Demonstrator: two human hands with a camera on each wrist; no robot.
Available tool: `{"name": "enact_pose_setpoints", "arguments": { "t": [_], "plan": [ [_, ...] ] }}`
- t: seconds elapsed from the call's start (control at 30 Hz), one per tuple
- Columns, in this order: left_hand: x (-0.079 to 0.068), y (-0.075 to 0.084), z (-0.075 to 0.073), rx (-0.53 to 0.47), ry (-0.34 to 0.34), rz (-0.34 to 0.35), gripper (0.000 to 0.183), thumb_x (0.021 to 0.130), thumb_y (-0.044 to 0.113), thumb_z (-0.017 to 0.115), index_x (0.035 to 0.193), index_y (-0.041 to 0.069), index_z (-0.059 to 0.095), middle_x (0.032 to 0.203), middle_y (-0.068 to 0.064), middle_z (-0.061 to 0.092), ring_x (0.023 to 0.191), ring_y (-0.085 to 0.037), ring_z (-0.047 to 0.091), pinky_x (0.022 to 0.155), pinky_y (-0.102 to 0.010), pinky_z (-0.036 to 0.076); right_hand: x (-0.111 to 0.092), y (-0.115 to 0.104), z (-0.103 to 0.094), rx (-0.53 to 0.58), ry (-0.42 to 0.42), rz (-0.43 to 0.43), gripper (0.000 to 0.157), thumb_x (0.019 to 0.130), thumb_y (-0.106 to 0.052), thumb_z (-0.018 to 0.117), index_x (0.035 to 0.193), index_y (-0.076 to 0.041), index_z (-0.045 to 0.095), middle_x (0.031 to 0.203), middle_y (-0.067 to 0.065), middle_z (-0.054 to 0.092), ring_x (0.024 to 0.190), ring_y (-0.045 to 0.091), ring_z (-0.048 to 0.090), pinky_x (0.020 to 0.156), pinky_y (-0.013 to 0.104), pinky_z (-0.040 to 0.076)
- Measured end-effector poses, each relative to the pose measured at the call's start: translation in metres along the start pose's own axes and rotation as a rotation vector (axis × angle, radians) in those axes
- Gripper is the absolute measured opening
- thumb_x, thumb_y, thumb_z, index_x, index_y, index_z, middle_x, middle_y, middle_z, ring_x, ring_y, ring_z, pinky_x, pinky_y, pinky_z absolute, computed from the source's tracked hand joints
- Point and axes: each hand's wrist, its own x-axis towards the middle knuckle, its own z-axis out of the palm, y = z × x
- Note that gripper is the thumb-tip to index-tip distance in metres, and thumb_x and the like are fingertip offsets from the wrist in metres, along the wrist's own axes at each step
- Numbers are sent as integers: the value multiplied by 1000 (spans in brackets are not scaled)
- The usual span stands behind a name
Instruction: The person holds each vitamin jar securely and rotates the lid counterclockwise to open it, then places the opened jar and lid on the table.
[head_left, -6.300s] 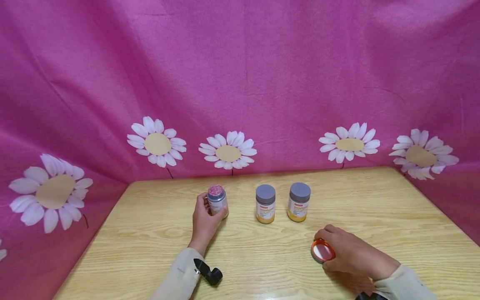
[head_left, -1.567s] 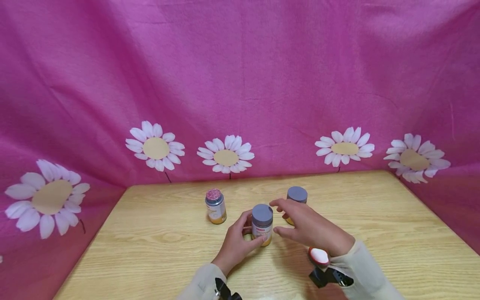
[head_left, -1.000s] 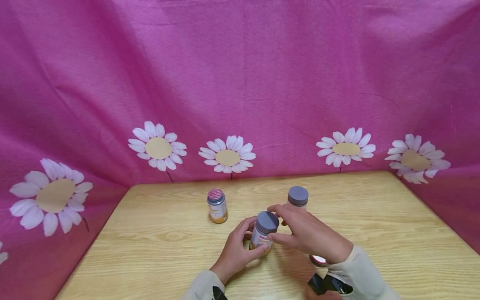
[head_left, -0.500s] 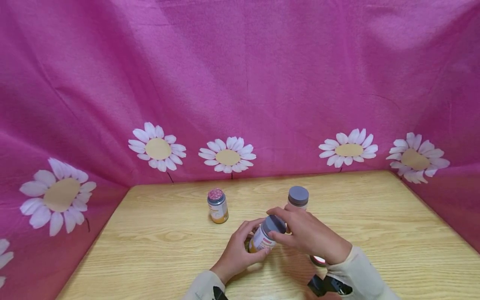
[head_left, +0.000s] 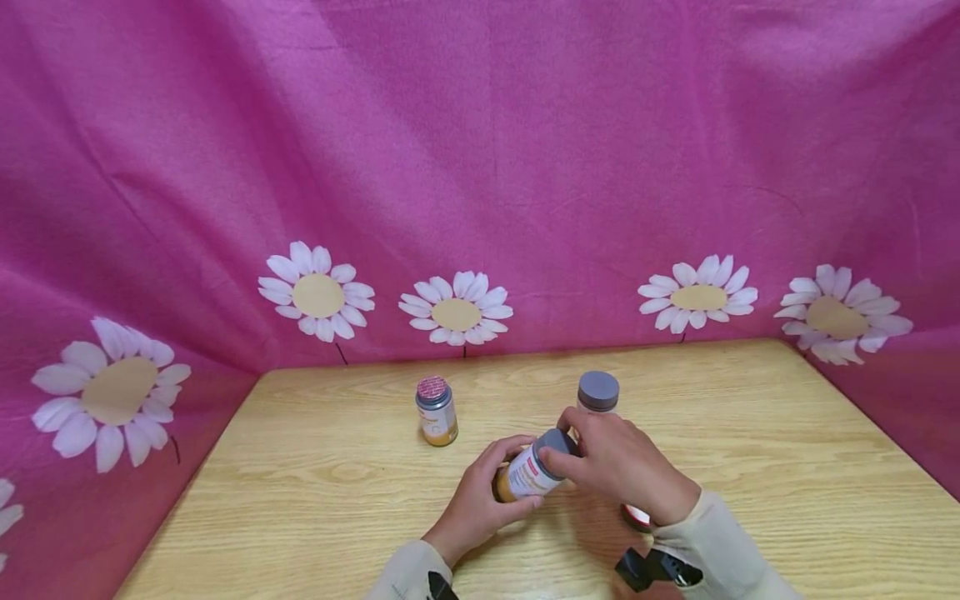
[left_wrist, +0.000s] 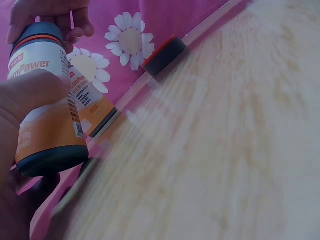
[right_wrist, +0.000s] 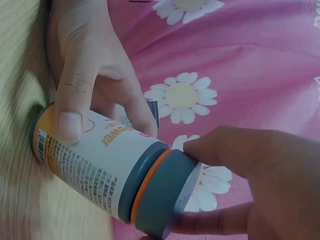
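My left hand (head_left: pixel 474 502) grips a supplement bottle (head_left: pixel 527 476) with a white and orange label, its thumb across the front. The bottle leans to the right, toward my right hand (head_left: pixel 619 461). That hand pinches its grey cap (right_wrist: pixel 165 192) between thumb and fingers. An orange ring (right_wrist: pixel 150 175) shows between cap and bottle body in the right wrist view. Behind the right hand stands another capped bottle (head_left: pixel 598 392), mostly hidden below its lid. Farther left, an uncapped bottle (head_left: pixel 437 421) stands upright with a pink printed seal over its mouth.
A loose cap with an orange-red rim (head_left: pixel 637 518) lies on the wooden table (head_left: pixel 315 500), partly hidden under the right wrist. A pink cloth (head_left: pixel 480 167) with printed daisies hangs behind and at both sides.
The capped bottle has come forward into my left hand and tilted increasingly rightward. My right hand, earlier holding the loose cap, has moved over and taken hold of this bottle's cap.
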Motion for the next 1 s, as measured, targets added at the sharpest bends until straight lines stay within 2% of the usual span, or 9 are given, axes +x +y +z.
{"name": "enact_pose_setpoints", "arguments": {
  "t": [0.33,0.5,0.7,1.0],
  "plan": [
    [1,-2,1,48,20,1,68,80,22,80,138,33,47,121,6,53,104,-12,53,89,-30,44,0,1,0,-2,18,43,38,84,-48,69,89,-11,61,73,-2,59,61,14,51,52,29,42],
    [1,-3,1,53,27,-14,68,79,25,81,137,34,48,119,7,54,103,-11,53,88,-29,45,0,2,1,-7,33,7,38,85,-49,69,88,-11,61,71,-3,58,61,13,51,53,29,42],
    [0,-4,1,61,46,18,65,78,26,82,135,31,50,119,7,56,105,-10,55,87,-29,47,2,3,3,6,14,-36,39,85,-46,70,92,-10,60,73,-2,55,63,12,51,56,28,44],
    [2,-5,0,-7,38,13,61,77,23,82,131,29,54,121,9,62,103,-11,58,88,-27,47,4,4,5,-33,39,-106,32,85,-41,72,88,-12,59,72,-4,54,64,12,50,57,29,42]
  ]
}}
